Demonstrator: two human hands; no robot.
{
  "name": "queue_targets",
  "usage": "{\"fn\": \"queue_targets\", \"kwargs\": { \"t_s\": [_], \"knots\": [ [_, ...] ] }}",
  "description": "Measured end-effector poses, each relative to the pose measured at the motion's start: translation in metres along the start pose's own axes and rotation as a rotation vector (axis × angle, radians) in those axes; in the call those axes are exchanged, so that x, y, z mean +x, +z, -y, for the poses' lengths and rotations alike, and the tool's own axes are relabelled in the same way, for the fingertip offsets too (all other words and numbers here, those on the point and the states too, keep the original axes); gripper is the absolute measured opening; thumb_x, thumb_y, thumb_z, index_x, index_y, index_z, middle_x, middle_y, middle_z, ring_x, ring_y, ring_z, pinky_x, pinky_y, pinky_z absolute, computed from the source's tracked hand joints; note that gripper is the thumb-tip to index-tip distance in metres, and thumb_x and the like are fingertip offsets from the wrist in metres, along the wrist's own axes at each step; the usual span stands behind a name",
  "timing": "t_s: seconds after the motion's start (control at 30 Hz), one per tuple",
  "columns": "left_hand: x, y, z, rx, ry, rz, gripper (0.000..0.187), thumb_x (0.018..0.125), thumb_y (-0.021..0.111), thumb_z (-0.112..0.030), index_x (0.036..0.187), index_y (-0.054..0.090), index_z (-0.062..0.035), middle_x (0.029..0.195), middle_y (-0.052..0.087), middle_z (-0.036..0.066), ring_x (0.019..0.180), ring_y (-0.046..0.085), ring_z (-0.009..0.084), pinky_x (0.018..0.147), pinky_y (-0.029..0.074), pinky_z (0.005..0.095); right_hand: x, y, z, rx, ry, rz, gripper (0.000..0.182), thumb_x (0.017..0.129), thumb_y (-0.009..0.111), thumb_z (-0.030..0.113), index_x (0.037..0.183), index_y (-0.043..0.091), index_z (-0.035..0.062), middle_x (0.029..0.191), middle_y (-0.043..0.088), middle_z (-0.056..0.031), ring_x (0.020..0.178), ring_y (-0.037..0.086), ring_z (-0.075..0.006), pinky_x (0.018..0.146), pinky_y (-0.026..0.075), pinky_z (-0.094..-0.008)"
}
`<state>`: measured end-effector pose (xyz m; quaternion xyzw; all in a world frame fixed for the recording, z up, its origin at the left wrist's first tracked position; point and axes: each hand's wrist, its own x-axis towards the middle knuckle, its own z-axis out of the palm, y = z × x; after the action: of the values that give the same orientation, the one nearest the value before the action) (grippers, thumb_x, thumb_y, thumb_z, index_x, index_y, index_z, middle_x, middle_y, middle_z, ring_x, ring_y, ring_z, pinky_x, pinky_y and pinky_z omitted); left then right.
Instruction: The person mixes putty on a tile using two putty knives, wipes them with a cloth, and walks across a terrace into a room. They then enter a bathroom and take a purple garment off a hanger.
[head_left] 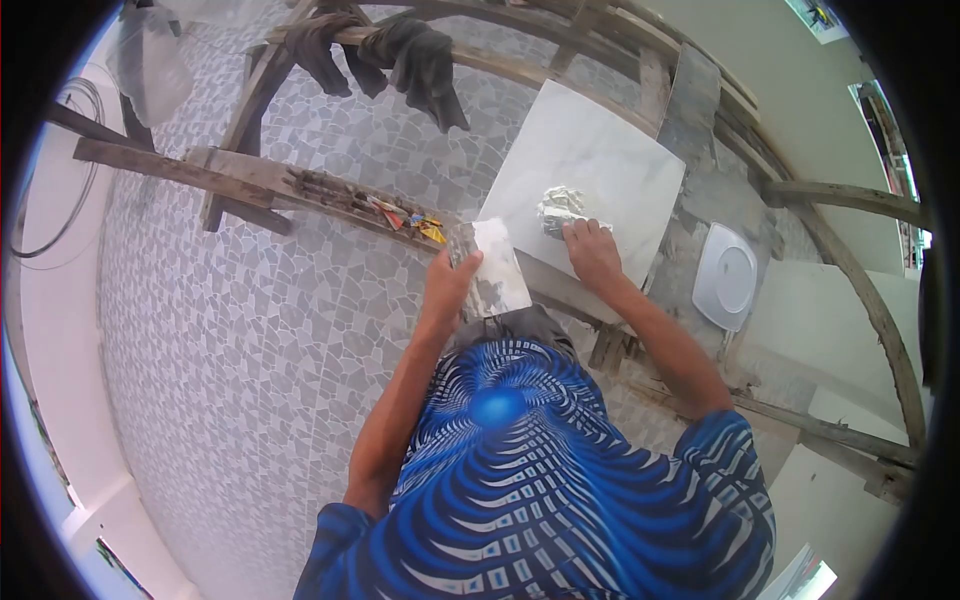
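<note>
My left hand [449, 285] is closed around the edge of a flat rectangular plastering trowel [497, 265], its face smeared with white paste. My right hand [593, 250] grips a putty knife [560, 226], whose handle is mostly hidden under the fingers. The blade touches a small heap of white paste [562, 200] on a pale, marble-patterned tile [620, 150]. That tile lies flat in front of me, and the trowel hangs just off its near left corner.
A wooden plank [190, 170] with small colourful wrappers [405, 222] runs to the left. Dark cloths [415, 65] hang over a wooden rail at the back. A white plastic lid or basin [726, 277] lies at the right. Curved poles [870, 300] stand beyond it. Stone-patterned floor [260, 330] lies below.
</note>
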<state>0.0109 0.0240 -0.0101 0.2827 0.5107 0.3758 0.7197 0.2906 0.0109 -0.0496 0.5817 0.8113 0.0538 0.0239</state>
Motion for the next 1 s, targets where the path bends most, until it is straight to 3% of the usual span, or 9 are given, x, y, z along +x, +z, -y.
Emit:
{"fn": "queue_targets", "kwargs": {
  "t_s": [0.17, 0.33, 0.43, 0.63, 0.73, 0.9, 0.93, 1.0],
  "knots": [
    [-0.005, -0.001, 0.005, -0.037, -0.017, -0.047, 0.034, 0.092, 0.061, -0.010, 0.122, 0.055, 0.0049, 0.105, 0.065, 0.011, 0.087, 0.067, 0.0163, 0.072, 0.057, 0.0302, -0.032, -0.045, 0.008, 0.107, 0.031, -0.059, 0.041, 0.076, 0.060, 0.007, 0.117, 0.060, 0.0017, 0.090, 0.053, -0.0104, 0.085, 0.054, -0.0263, 0.067, 0.048, -0.0375],
    [0.001, -0.003, 0.004, 0.001, -0.006, -0.021, 0.034, 0.091, 0.063, -0.012, 0.120, 0.057, 0.0042, 0.106, 0.065, 0.010, 0.088, 0.065, 0.0146, 0.074, 0.054, 0.0297, -0.038, -0.005, 0.042, 0.140, -0.113, 0.069, 0.041, 0.075, 0.060, 0.006, 0.115, 0.056, -0.0043, 0.092, 0.053, -0.0124, 0.087, 0.054, -0.0270, 0.069, 0.050, -0.0360],
    [0.001, 0.000, 0.000, 0.009, -0.024, -0.002, 0.034, 0.090, 0.063, -0.012, 0.119, 0.058, 0.0037, 0.106, 0.065, 0.010, 0.088, 0.064, 0.0136, 0.076, 0.053, 0.0295, -0.016, 0.004, 0.048, 0.138, -0.007, -0.004, 0.038, 0.075, 0.060, 0.006, 0.112, 0.058, -0.0020, 0.092, 0.053, -0.0129, 0.086, 0.055, -0.0288, 0.069, 0.051, -0.0370],
    [0.001, -0.002, 0.002, 0.026, 0.007, 0.008, 0.034, 0.092, 0.061, -0.009, 0.122, 0.055, 0.0049, 0.106, 0.065, 0.012, 0.088, 0.067, 0.0169, 0.073, 0.057, 0.0305, 0.008, -0.002, -0.006, 0.261, 0.412, -0.076, 0.023, 0.079, 0.059, 0.004, 0.102, 0.063, 0.0054, 0.093, 0.055, -0.0117, 0.088, 0.058, -0.0307, 0.068, 0.053, -0.0403],
    [-0.001, -0.003, 0.006, 0.030, 0.018, -0.002, 0.033, 0.092, 0.061, -0.009, 0.122, 0.055, 0.0047, 0.106, 0.065, 0.011, 0.088, 0.067, 0.0168, 0.073, 0.057, 0.0304, 0.008, -0.016, -0.014, 0.246, 0.425, -0.043, 0.018, 0.082, 0.058, 0.006, 0.099, 0.063, 0.0062, 0.093, 0.054, -0.0110, 0.090, 0.058, -0.0295, 0.069, 0.054, -0.0403],
    [0.001, -0.002, 0.003, 0.007, 0.003, 0.000, 0.034, 0.092, 0.061, -0.009, 0.122, 0.056, 0.0043, 0.105, 0.066, 0.011, 0.087, 0.067, 0.0162, 0.073, 0.056, 0.0302, 0.008, -0.013, 0.057, 0.182, 0.081, 0.076, 0.021, 0.078, 0.059, 0.008, 0.099, 0.061, 0.0016, 0.094, 0.054, -0.0123, 0.088, 0.058, -0.0277, 0.067, 0.055, -0.0370],
    [0.000, -0.002, 0.000, 0.010, 0.004, 0.000, 0.034, 0.092, 0.061, -0.010, 0.122, 0.056, 0.0042, 0.105, 0.066, 0.011, 0.087, 0.067, 0.0160, 0.073, 0.056, 0.0301, 0.009, -0.002, 0.070, 0.103, 0.054, 0.004, 0.016, 0.077, 0.061, 0.009, 0.090, 0.062, -0.0001, 0.091, 0.055, -0.0124, 0.085, 0.057, -0.0262, 0.064, 0.054, -0.0329],
    [-0.002, 0.000, -0.002, 0.013, -0.007, -0.003, 0.034, 0.092, 0.062, -0.010, 0.122, 0.056, 0.0042, 0.104, 0.066, 0.011, 0.086, 0.067, 0.0159, 0.072, 0.056, 0.0301, 0.016, 0.015, 0.071, 0.054, 0.053, -0.034, 0.017, 0.077, 0.061, 0.009, 0.090, 0.062, -0.0004, 0.091, 0.055, -0.0130, 0.084, 0.057, -0.0262, 0.064, 0.054, -0.0315]
  ]
}}
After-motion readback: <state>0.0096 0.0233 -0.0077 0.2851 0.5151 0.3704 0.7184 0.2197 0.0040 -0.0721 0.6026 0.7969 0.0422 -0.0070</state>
